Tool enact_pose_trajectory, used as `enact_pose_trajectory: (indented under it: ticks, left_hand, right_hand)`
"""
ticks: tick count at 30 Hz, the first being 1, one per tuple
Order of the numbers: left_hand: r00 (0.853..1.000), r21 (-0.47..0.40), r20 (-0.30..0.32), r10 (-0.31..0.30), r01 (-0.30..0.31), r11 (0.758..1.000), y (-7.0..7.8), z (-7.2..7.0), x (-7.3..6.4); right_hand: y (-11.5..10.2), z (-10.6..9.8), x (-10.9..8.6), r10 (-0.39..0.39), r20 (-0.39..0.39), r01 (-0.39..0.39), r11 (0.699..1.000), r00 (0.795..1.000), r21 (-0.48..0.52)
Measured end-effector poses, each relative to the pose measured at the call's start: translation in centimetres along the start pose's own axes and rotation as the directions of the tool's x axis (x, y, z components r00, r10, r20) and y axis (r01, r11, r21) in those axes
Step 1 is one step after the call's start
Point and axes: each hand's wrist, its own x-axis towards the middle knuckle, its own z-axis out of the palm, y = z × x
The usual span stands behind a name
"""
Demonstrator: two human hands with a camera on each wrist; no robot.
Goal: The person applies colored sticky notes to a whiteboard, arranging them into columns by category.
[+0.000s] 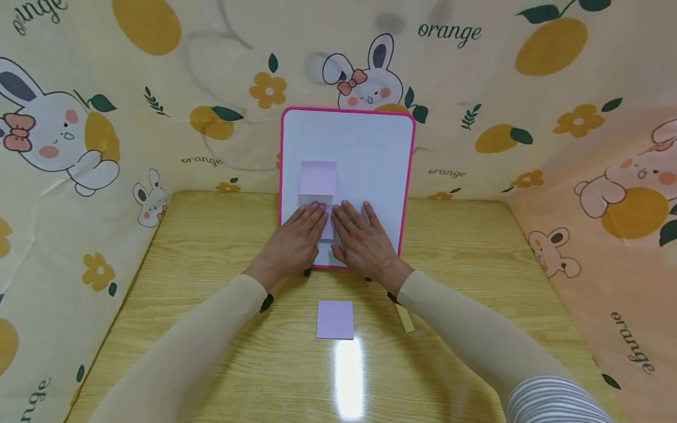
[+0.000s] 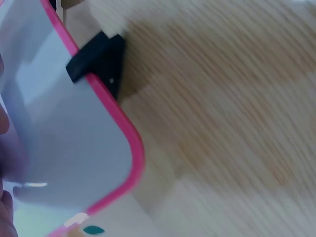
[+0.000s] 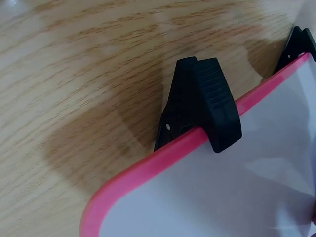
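A whiteboard (image 1: 370,158) with a pink rim stands at the back of the table. On its left half is a lilac sticky note (image 1: 318,178), with a second lilac note (image 1: 328,231) below it. My left hand (image 1: 296,238) lies on the lower note's left side, fingers straight and pointing up the board. From the right, my right hand (image 1: 365,239) presses flat with extended fingers at that note's right edge. Both hands partly cover the lower note. In each wrist view only slivers of fingers show at the frame edge.
A third lilac square note (image 1: 335,320) lies on the wooden table (image 1: 455,247) before the board. A pale yellow strip (image 1: 406,319) sits beside my right forearm. Black clips (image 2: 96,59) grip the board's lower rim, including one (image 3: 210,103) nearer my right hand. Printed cloth surrounds the table.
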Motion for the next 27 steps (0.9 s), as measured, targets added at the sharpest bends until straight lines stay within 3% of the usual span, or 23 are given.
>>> enact_pose_trajectory:
  ticks: [6, 9, 14, 18, 27]
  left_hand:
    - [0.996, -0.004, 0.028, -0.086, 0.086, 0.996, -1.4, -0.1, -1.9]
    - [0.995, -0.018, 0.03, -0.092, 0.092, 0.996, -1.9, 0.0, -2.6]
    - [0.997, -0.016, 0.017, -0.073, 0.073, 0.997, -1.8, 0.3, -2.6]
    - [0.997, 0.011, 0.021, -0.079, 0.079, 0.997, -1.7, 0.5, -2.6]
    - [0.994, 0.012, 0.054, -0.09, 0.089, 0.996, -1.8, 0.3, -2.6]
  right_hand:
    - [-0.1, 0.1, 0.1, -0.002, -0.022, 0.002, 1.0, 1.0, 0.013]
    - [-0.3, -0.1, 0.4, 0.007, -0.046, -0.007, 1.0, 0.999, 0.007]
    - [-1.2, -0.7, 1.7, -0.021, -0.076, 0.025, 0.999, 0.997, 0.042]
    - [-1.5, -0.9, 2.5, -0.055, -0.027, 0.057, 0.996, 0.998, 0.065]
    - [-0.4, -0.5, 0.8, 0.019, 0.025, -0.02, 0.998, 1.0, 0.054]
